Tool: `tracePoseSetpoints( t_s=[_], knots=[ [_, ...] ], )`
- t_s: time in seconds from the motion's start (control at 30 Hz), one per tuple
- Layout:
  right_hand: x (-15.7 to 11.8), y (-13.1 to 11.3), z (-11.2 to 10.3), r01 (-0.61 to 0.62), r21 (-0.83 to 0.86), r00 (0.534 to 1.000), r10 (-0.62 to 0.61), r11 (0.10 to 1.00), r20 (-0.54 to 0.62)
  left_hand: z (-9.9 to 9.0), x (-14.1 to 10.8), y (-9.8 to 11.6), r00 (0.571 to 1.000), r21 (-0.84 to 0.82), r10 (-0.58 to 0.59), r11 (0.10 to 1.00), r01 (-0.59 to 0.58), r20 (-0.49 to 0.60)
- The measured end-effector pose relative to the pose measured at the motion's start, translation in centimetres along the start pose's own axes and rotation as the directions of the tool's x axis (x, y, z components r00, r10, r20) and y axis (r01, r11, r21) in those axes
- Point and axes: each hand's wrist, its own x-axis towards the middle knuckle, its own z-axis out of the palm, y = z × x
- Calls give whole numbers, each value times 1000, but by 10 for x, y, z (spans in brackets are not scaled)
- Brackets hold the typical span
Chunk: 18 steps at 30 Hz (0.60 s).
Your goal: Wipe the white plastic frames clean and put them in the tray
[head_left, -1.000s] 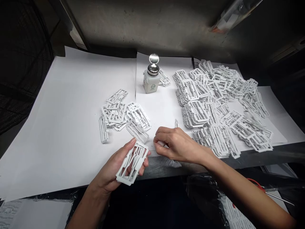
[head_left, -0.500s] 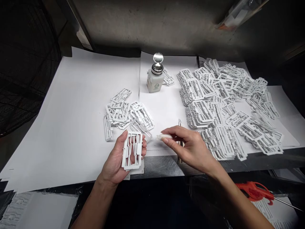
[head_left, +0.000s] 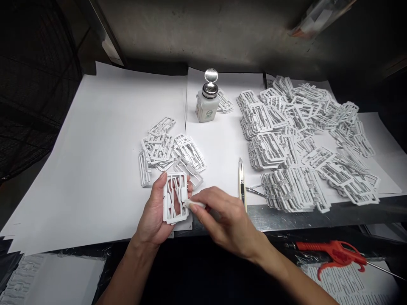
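Observation:
My left hand (head_left: 155, 212) is closed around a white plastic part frame (head_left: 165, 197), a rounded rectangle with thin bars across its opening. Between the thumb and fingers of my right hand (head_left: 227, 218) is a small white wad of cloth (head_left: 193, 204), whose tip meets the frame's right edge. Just beyond my left hand lies a loose heap of similar white frames (head_left: 160, 148). A utility knife (head_left: 242, 182) lies to the right of my right hand, with metal tweezers or nippers (head_left: 256, 192) beside it, partly under the stacks.
A pump bottle (head_left: 208, 106) with its metal lid up stands at the back middle. Many white frames (head_left: 270, 148) are stacked and heaped on the right. A red air blow gun (head_left: 337, 252) lies below the table's front edge. White paper (head_left: 95, 148) covers the table.
My right hand has moved left and slightly down, bringing the wad from the air onto the frame. The knife and the metal tool now show fully behind it. My left hand stays nearly still.

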Motion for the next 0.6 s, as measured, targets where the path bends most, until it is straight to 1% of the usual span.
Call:
tracePoseSetpoints(
  t_s=[0.1,0.13,0.2,0.3,0.4,0.5,0.6],
  knots=[
    [-8,-1,4,-30,-34,992,34,999,121,1,-1,0,997,23,57,998,-56,-48],
    [-11,-2,4,-43,-36,989,48,998,141,1,-1,0,996,29,67,997,-65,-52],
    [-14,-3,3,-75,-27,986,78,997,146,1,-2,0,997,35,66,997,-65,-47],
    [-14,-4,-1,-106,-11,989,106,994,105,1,-2,1,998,34,56,998,-55,-28],
    [-8,-4,-3,-91,-1,995,91,996,44,2,-2,1,999,19,50,999,-50,-15],
    [-4,-4,-3,-84,-18,996,83,996,-33,1,-2,1,998,-11,45,999,-46,-34],
    [-3,-2,-5,-114,-38,990,110,993,-92,1,-2,1,998,-17,49,999,-50,-36]
  ],
)
